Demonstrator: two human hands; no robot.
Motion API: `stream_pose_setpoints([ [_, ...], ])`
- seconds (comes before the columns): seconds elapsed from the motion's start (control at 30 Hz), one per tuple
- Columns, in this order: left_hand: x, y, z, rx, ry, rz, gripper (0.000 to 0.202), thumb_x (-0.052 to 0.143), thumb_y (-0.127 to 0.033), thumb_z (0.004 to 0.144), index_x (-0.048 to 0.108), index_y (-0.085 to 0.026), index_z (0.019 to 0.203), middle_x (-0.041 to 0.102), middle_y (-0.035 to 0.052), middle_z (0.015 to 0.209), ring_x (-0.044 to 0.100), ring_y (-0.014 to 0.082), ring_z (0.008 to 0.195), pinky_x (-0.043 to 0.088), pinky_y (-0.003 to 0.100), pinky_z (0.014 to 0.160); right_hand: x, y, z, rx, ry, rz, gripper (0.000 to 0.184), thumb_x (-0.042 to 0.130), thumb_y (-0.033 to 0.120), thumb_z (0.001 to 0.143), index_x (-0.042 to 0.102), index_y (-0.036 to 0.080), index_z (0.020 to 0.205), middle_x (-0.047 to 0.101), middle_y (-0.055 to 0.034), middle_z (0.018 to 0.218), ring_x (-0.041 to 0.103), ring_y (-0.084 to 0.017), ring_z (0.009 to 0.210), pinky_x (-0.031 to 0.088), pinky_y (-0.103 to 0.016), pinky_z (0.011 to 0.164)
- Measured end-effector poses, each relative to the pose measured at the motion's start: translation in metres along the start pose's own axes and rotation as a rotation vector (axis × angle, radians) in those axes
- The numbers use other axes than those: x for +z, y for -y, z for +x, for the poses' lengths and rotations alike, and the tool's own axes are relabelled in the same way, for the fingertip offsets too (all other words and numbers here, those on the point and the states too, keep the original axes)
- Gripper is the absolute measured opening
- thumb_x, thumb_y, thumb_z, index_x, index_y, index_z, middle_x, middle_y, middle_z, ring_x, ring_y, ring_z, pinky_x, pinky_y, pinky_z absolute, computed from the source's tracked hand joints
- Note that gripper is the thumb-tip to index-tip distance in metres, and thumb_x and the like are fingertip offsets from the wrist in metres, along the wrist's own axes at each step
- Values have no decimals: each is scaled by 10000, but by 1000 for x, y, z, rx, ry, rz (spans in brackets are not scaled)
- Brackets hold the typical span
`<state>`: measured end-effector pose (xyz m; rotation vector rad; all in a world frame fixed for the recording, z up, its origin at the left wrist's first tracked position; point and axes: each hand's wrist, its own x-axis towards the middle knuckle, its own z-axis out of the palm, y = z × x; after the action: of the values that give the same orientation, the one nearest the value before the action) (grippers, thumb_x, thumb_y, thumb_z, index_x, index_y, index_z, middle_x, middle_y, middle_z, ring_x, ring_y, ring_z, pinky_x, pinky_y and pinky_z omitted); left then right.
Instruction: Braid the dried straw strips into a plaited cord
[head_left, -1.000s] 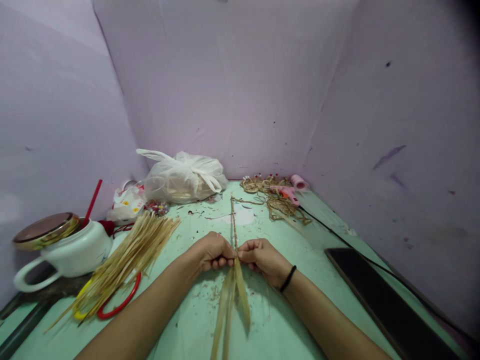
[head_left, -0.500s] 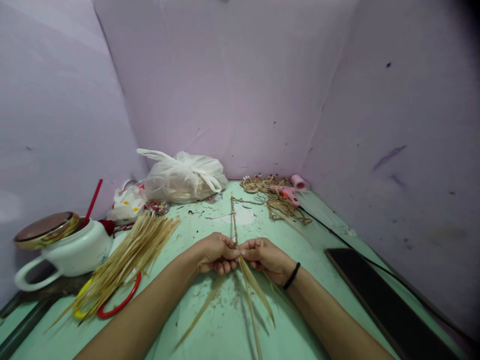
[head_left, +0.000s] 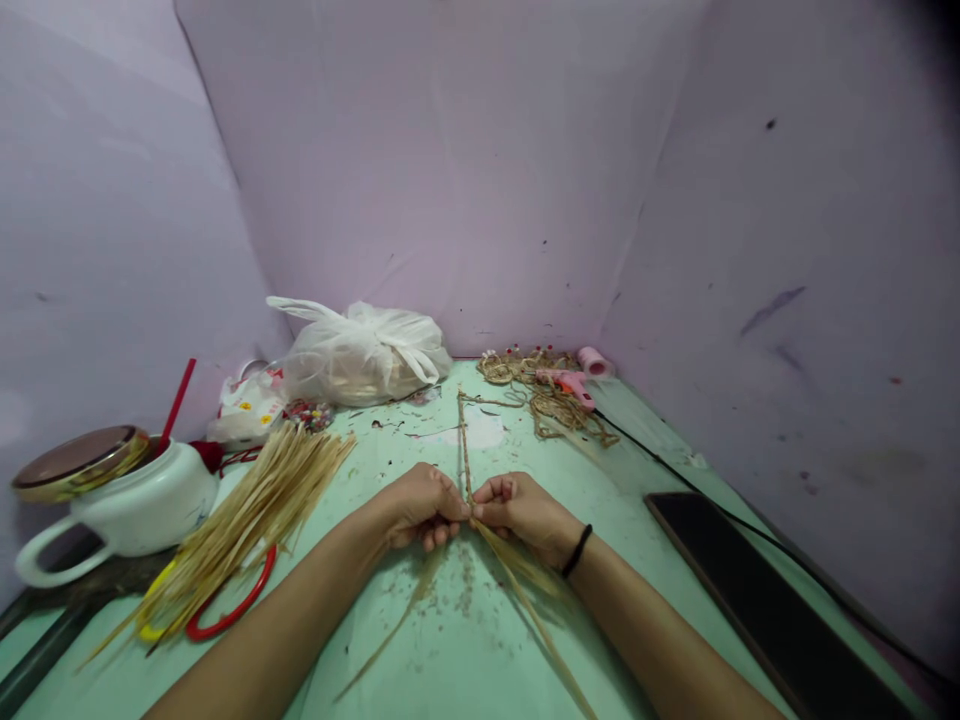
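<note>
Across a smooth, pale green tabletop, scuffed and littered with dark specks and crumbs, lie mostly dry, fibrous materials; at the left a thick sheaf of flat, straw-coloured dried strips fans out, ragged at its ends, over a red plastic loop handle and a yellow plastic loop handle; beside it stands a glossy white, round-bellied pot with a curved handle, a round brown lid with a gold rim resting tilted on its top.

Towards the back sit a knotted, translucent white plastic bag and, to its right, a tangled heap of rough tan cord with a pink plastic glue gun on it; a flat black oblong slab lies near the right edge.

At the middle of the table is a slim, twisted tan plant-fibre cord — knobbly, nearly straight, its far end bending right towards the heap; its near end is pinched between the thumbs and fingers of the left hand and right hand, both closed tight, fingertips almost meeting; below them loose, untwisted strips splay left and right — partly blurred.
</note>
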<state>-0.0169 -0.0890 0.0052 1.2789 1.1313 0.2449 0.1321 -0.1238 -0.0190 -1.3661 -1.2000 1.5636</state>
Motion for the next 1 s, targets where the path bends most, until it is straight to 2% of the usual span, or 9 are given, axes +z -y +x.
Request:
stream_pose_setpoints([
  [0.13, 5, -2, -1, 16, -108, 97, 63, 548, -188, 506, 522, -133, 493, 425, -39, 354, 310, 55, 271, 160, 178, 268, 1, -8, 7, -53, -54, -129, 86, 589, 92, 539, 524, 148, 545, 442, 66, 393, 325, -40, 368, 223, -182, 384],
  [0.27, 10, -2, 0, 57, -173, 131, 73, 520, -150, 516, 479, -141, 457, 339, -62, 318, 229, 40, 265, 111, 196, 295, 1, -8, 4, -138, -176, -355, 36, 607, 156, 542, 573, 145, 539, 527, 20, 462, 403, -70, 428, 277, -195, 416],
  [0.37, 13, -3, -1, 75, -212, 140, 76, 506, -118, 508, 468, -140, 446, 314, -65, 310, 219, 37, 272, 116, 199, 305, 2, 3, -7, -124, -270, -555, 82, 606, 216, 555, 617, 137, 535, 576, -21, 498, 441, -97, 457, 288, -210, 423],
  [0.47, 18, -6, -5, 78, -253, 137, 114, 488, -92, 495, 434, -143, 408, 293, -60, 293, 221, 41, 268, 125, 202, 304, 7, 15, -19, -127, -268, -705, 111, 561, 191, 576, 644, 130, 535, 591, -33, 492, 450, -101, 454, 267, -212, 419],
  [0.6, 22, -11, -11, 39, -297, 101, 153, 475, -96, 495, 396, -150, 375, 315, -41, 287, 235, 50, 258, 123, 206, 295, 18, 21, -32, -216, -281, -848, 177, 496, 126, 587, 670, 139, 558, 605, -31, 490, 467, -94, 447, 257, -208, 439],
  [0.83, 19, -8, -13, 39, -268, -5, 121, 448, -100, 474, 421, -144, 364, 335, -29, 280, 241, 54, 246, 119, 198, 280, 30, 20, -40, -312, -304, -969, 205, 481, 111, 586, 676, 166, 559, 627, -52, 532, 480, -109, 470, 261, -216, 464],
  [1.0, 16, -5, -11, 71, -224, 8, 101, 485, -103, 470, 438, -142, 389, 349, -43, 287, 238, 44, 242, 118, 186, 281, 24, 18, -33, -267, -184, -832, 188, 489, 115, 584, 672, 157, 574, 580, -19, 488, 441, -96, 448, 258, -212, 444],
])
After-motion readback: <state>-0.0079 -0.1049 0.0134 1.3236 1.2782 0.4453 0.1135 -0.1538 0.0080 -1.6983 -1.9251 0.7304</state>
